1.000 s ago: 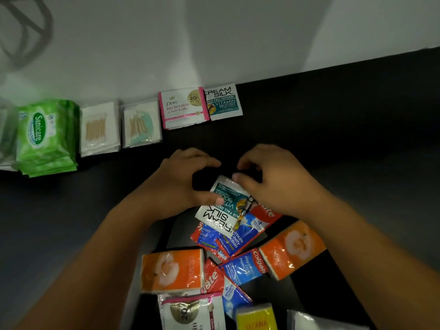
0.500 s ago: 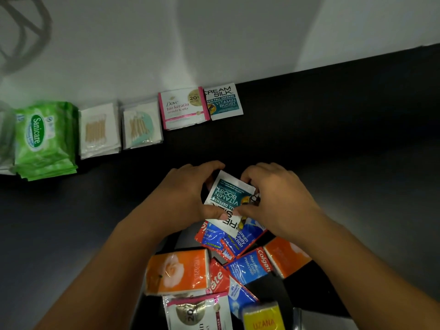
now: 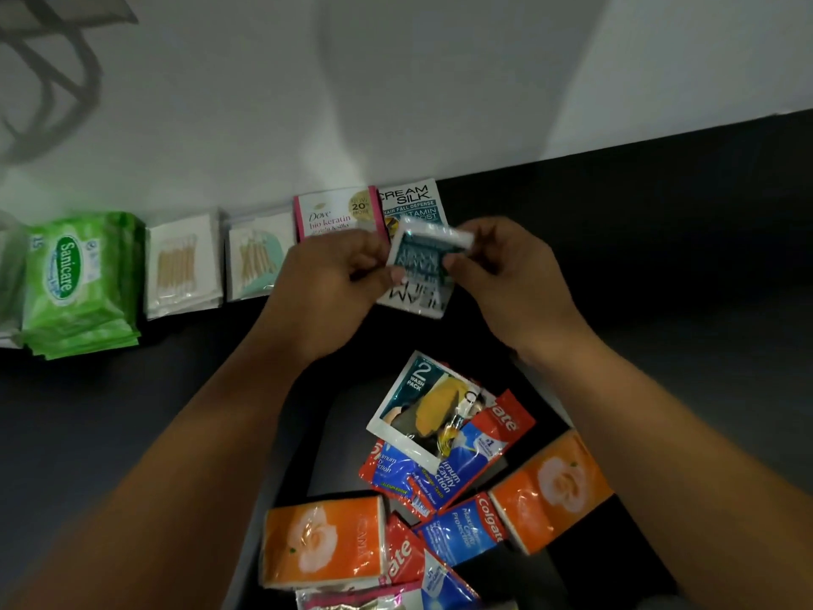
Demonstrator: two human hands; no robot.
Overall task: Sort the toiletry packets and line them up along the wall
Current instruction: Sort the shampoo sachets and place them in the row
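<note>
Both hands are up near the wall (image 3: 440, 81), sharing one packet: left hand (image 3: 334, 279) pinches the left edge of the held sachet (image 3: 418, 268), right hand (image 3: 510, 279) pinches the right edge, both clamped on it. Held sachet is a Cream Silk type, print blurred and reading upside down, off the worktop (image 3: 660, 266), long axis roughly toward the wall, slight tilt. It hangs right in front of the matching wall sachet (image 3: 409, 198), hiding its lower part; can't tell if they touch. Row left to right: Sanicare wipes (image 3: 75, 284), cotton bud packs (image 3: 182, 266), Dove sachet (image 3: 334, 213), then the wall sachet, last in line. Bare worktop along the wall lies to its right, so the right hand is nearer if it goes beside; if stacked on its twin, the spot is straight ahead. Probably needs turning first so the print matches. Unsorted pile (image 3: 440, 455) with Colgate sachets (image 3: 466, 530) and orange packets (image 3: 323, 541) lies nearer the body.
</note>
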